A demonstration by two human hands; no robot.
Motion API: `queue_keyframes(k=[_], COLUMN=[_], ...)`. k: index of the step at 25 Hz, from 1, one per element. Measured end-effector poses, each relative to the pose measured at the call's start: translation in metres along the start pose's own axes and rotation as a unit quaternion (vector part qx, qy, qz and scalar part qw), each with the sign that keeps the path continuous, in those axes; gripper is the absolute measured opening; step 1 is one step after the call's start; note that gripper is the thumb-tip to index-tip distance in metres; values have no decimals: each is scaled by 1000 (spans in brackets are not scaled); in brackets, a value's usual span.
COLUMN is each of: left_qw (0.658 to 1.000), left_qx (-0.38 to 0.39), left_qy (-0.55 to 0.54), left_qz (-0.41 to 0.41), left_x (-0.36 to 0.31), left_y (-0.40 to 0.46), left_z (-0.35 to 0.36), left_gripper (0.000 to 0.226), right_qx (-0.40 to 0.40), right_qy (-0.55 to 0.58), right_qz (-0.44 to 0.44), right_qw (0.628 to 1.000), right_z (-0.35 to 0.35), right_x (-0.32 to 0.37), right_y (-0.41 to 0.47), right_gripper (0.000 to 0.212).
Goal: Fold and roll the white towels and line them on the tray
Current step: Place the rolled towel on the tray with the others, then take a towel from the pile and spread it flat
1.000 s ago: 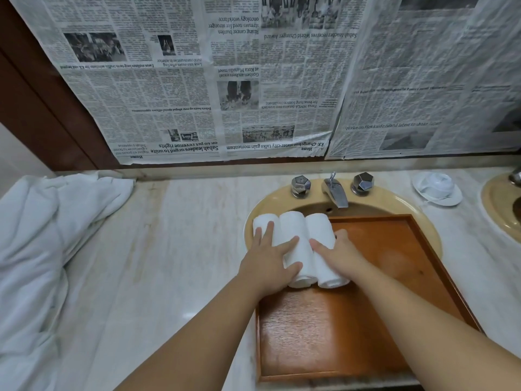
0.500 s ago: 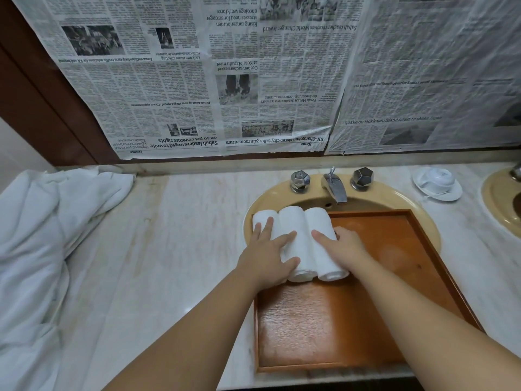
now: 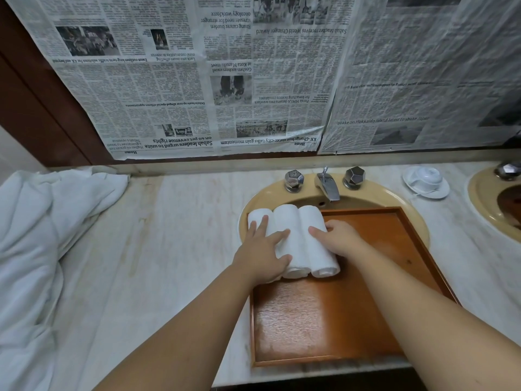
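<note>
So, both hands sit on three rolled towels lined side by side at the far-left corner of the tray. Left hand lies flat with fingers spread and straight, palm down over the left roll, its thumb reaching across onto the middle roll; pressing, not gripping. Right hand rests on the right roll from that roll's right side, thumb laid over the top and the other fingers curled down along its flank, so it holds that roll loosely. All three rolls touch each other, long axes running away from the wrists, near ends showing the spiral just below the left palm and thumb.

Tray is wooden, brown, set over the sink; bare tray floor spreads under and to the right of the right forearm. Beyond the fingertips: tap with two faceted knobs. Far left of the left arm, well apart, a heap of loose white cloth on the marble counter. Far right past the right hand, an upturned cup on a saucer, then the edge of a second basin. Newspaper covers the wall behind.
</note>
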State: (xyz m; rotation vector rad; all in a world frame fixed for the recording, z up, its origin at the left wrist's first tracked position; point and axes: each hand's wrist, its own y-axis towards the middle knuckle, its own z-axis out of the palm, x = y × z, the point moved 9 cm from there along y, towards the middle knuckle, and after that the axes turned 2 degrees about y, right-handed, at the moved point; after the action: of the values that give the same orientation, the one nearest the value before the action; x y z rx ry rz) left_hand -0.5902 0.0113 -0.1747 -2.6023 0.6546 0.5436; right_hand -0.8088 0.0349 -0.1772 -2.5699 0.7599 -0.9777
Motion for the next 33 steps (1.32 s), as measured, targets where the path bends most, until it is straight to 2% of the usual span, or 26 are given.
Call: queue_keyframes(k=[4,6,10,13,15,19,24,27,29,31,33], left_qw=[1000,1000,996,987,975,935,849,810,794,796,813], left_qx=[-2,-8,-42,-100,-154,-282,-430,-411,-373,-374,-375], left_qy=[-5,-12,-76,-128,-155,-169,-113,-46,-72,-92,-63], left_qz=[3,3,14,3,-30,-135,-285,-417,-475,-467,-440], left_x=[0,0,3,26,59,166,316,396,440,467,473], left_y=[-2,-5,-20,-45,-70,-147,-276,-340,-371,-385,-383], left_z=[0,0,-6,-34,-59,-116,-173,-174,-165,-165,-179], left_gripper=[70,69,63,63,61,55,49,67,79,79,74], right_qx=[-74,-101,-80,-79,-85,-18,99,163,180,170,147], right_qy=[-20,-76,-130,-176,-179,-144,-149,-171,-184,-207,-232], right_qz=[-3,2,28,-43,-136,-275,-418,-473,-499,-521,-531], right_qw=[997,992,988,980,971,951,891,849,827,810,802], right_z=[-6,-4,15,37,57,123,223,289,332,369,393], right_x=[6,13,41,94,140,232,348,404,441,473,500], right_y=[-14,-19,-26,-42,-56,-90,-149,-187,-209,-226,-231], right_gripper=[55,54,69,79,75,73,70,68,67,69,71])
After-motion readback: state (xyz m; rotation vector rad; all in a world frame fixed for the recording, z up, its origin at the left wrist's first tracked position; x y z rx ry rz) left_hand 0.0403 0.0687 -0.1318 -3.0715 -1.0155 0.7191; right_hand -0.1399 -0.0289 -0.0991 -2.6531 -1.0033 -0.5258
